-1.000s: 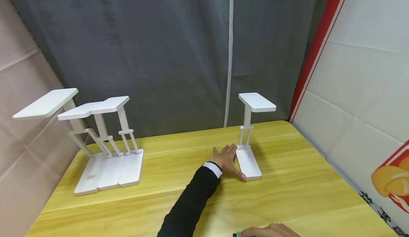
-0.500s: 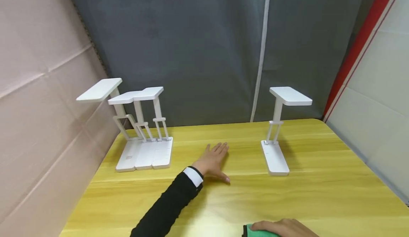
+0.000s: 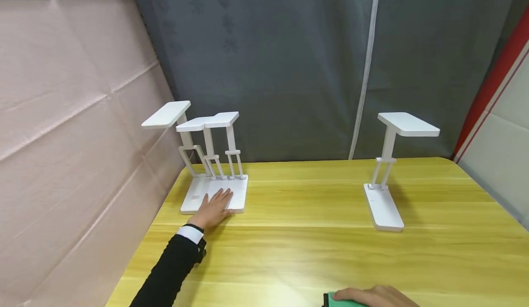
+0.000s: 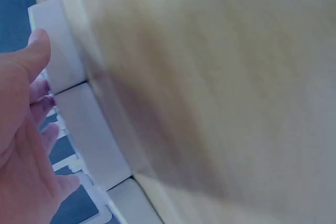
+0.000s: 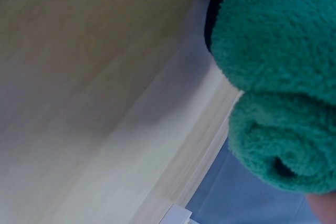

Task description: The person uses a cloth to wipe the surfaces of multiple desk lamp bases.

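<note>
Three white folding phone stands (image 3: 194, 194) stand side by side at the left of the table, top plates raised on their stems. My left hand (image 3: 212, 210), fingers spread, lies over the front of their bases; in the left wrist view its thumb overlaps the end base (image 4: 58, 45). A fourth white phone stand (image 3: 384, 208) stands alone at the right, away from both hands. At the near edge of the head view, my right hand (image 3: 374, 296) grips a green towel (image 5: 278, 35), folded or rolled, fluffy and dark-edged. Most of this hand is out of the right wrist view.
A yellow wood-grain table (image 3: 297, 247) carries everything. Behind it hangs a dark grey curtain (image 3: 285, 68); a pale pink cloth wall (image 3: 74, 114) closes the left side and a white panel with a red band (image 3: 508, 68) the right.
My left hand has left the lone stand's side and moved left across the table to the three-stand row. The head view has turned left. My right hand still holds the green towel.
</note>
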Demonstrator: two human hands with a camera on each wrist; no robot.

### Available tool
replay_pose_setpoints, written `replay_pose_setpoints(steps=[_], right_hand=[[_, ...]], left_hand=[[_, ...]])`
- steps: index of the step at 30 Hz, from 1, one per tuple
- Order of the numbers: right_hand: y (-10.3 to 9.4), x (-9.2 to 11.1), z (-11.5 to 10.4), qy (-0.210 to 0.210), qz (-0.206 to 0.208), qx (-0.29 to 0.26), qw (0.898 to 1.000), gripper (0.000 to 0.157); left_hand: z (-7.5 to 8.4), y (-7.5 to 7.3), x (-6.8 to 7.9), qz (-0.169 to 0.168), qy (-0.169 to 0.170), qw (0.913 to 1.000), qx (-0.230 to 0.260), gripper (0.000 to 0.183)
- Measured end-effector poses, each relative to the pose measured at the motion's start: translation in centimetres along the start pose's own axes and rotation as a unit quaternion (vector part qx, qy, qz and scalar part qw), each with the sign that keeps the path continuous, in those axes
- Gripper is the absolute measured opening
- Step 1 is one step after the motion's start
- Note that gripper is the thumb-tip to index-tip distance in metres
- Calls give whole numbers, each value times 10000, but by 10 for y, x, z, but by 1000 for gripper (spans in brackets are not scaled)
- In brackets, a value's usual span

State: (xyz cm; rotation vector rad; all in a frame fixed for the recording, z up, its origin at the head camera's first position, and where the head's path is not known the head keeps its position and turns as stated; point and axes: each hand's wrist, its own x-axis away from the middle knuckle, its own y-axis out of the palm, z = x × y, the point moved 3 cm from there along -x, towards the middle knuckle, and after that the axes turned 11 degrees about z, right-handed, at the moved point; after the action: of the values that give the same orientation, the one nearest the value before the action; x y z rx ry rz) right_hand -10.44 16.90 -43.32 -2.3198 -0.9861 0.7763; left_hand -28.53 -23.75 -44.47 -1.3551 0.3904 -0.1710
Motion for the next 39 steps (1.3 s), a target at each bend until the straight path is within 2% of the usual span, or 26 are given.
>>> replay_pose_setpoints(steps=[6, 12, 16, 22, 28, 32, 39], right_hand=[[-4, 5, 2, 260, -57, 93, 9996, 46], [-10, 7, 0, 577, 23, 96, 9983, 48], [-13, 8, -2, 736, 62, 121, 9972, 49], [-15, 8, -3, 795, 127, 276, 9964, 52], [-17, 9, -3, 616, 217, 438, 9969, 58], [-16, 10, -2, 541, 233, 534, 9968, 59], [-17, 17, -2, 554, 301, 690, 9956, 61]], left_hand=[[4, 3, 6, 290, 223, 9991, -236, 54], [26, 3, 11, 543, 743, 9947, -458, 53], [51, 6, 18, 789, 1232, 9867, -708, 52], [97, 7, 43, 1083, 1878, 9723, -871, 53], [143, 8, 63, 1136, 2160, 9654, -920, 58], [172, 9, 73, 1195, 2262, 9595, -1177, 59], [208, 12, 93, 1308, 2583, 9399, -1810, 59]])
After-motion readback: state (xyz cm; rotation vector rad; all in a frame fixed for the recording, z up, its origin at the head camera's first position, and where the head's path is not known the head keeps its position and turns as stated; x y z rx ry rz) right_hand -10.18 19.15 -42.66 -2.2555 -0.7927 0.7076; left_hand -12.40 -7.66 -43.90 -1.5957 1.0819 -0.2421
